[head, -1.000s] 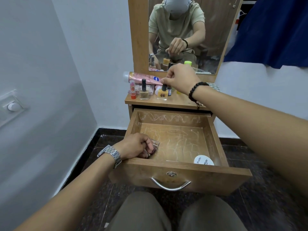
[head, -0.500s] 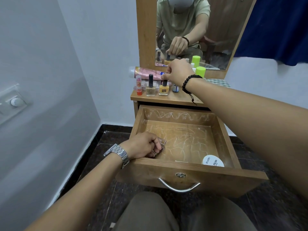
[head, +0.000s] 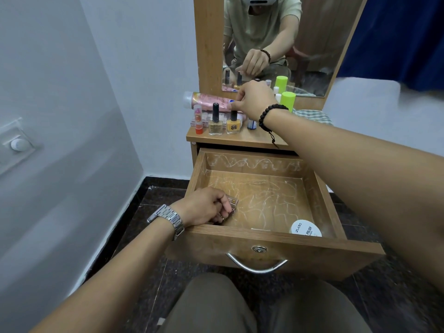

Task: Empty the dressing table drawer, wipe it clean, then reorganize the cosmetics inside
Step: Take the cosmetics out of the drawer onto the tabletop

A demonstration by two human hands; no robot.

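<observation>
The drawer (head: pixel 319 188) is pulled out; a small clear case (head: pixel 232 205) is gripped by the curled left hand (head: pixel 206 206) at the near-left corner. A white round tin (head: pixel 305 229) lies rightward, open floor between. The right hand (head: pixel 254 98) hovers above a yellow bottle (head: pixel 233 123), fingers bent, clasping nothing discernible.

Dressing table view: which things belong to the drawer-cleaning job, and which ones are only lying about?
Job things:
drawer
yellow nail polish
clear nail polish
lipstick
pink tube
white round pot

Lying about:
wall switch
blue curtain
</observation>
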